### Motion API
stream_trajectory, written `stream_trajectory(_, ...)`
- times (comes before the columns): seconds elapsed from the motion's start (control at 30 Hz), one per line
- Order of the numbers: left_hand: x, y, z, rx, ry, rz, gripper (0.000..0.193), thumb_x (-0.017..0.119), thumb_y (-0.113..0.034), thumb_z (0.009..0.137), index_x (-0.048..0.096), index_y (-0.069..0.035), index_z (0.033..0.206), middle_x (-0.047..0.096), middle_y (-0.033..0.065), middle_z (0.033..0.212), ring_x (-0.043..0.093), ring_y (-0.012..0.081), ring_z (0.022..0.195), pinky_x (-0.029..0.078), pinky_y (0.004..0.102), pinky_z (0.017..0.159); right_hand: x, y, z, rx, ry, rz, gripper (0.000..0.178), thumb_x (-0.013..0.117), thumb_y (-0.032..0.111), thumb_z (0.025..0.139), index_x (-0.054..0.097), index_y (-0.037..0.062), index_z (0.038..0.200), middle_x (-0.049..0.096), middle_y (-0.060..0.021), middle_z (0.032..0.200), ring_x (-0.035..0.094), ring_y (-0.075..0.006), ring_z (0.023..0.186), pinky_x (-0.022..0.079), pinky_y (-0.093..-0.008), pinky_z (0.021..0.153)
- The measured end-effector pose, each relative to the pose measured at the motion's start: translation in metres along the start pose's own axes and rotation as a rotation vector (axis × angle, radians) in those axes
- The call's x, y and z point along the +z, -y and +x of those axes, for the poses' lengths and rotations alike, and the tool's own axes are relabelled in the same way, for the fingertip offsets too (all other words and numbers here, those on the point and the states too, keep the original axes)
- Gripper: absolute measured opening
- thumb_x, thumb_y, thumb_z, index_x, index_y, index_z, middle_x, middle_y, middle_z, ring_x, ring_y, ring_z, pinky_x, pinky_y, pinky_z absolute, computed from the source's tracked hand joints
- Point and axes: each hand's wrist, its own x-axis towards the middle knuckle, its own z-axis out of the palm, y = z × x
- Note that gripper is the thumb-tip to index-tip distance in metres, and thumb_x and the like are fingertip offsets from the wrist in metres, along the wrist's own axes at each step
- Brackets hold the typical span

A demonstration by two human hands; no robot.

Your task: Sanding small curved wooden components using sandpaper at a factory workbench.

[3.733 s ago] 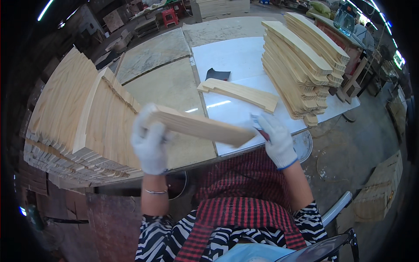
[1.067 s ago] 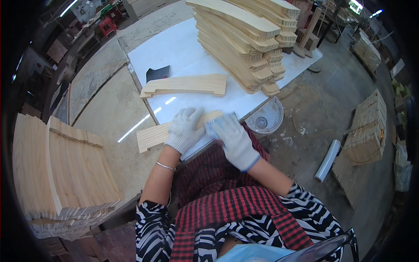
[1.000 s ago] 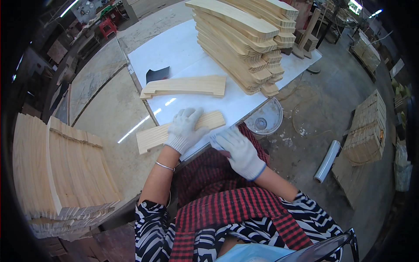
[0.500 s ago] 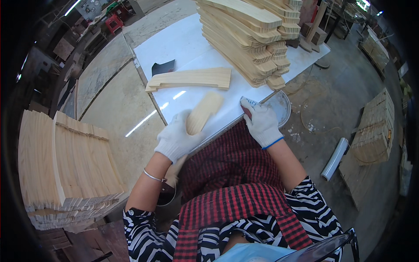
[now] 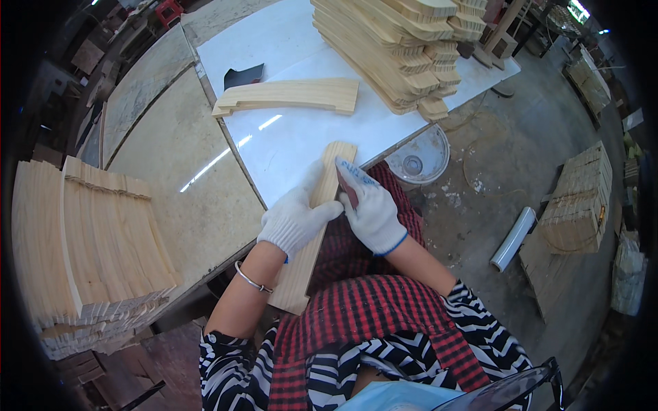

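Observation:
A pale, shaped wooden board slants from my lap up over the near edge of the white tabletop. My left hand, in a white knitted glove, is closed round the middle of this board. In my right hand, also gloved, is a folded piece of sandpaper with a reddish-brown face, pressed at the board's right edge near its rounded far end. Farther off lies another shaped board, flat on the white surface. Behind it a dark curled sheet rests, probably sandpaper.
Many similar boards form a tall stack at the table's far right. Another stack stands at left. A white bucket sits below the table's right edge. On the floor at right are a strapped bundle and a white roll.
The board in my left hand, blurred before, now lies steady along my lap and the table edge. My right hand has come left and down, bringing the sandpaper to the board's edge.

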Motion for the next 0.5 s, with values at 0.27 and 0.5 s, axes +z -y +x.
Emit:
stream_trajectory(0.27,0.005,0.011,0.002,0.002,-0.009,-0.089,0.095,0.070,-0.047,0.077,0.031,-0.015,0.158,0.059,0.0266,0.136,0.057,0.0363,0.129,0.038,0.0352,0.110,-0.030,0.027,0.013,0.245,0.262,0.070,0.062,0.060,0.011,0.090,0.042,0.0120,0.149,0.064,-0.0226,0.125,0.068,-0.0408,0.088,0.056,-0.0476,0.078)
stream_trajectory(0.5,0.006,0.016,-0.001,0.069,-0.040,-0.146,0.096,0.072,-0.044,0.076,0.031,-0.012,0.158,0.057,0.0255,0.139,0.055,0.0349,0.131,0.037,0.0339,0.112,-0.019,0.015,-0.024,0.175,0.190,0.071,0.066,0.062,0.014,0.089,0.041,0.0119,0.151,0.070,-0.0199,0.097,0.067,-0.0399,0.077,0.054,-0.0500,0.071)
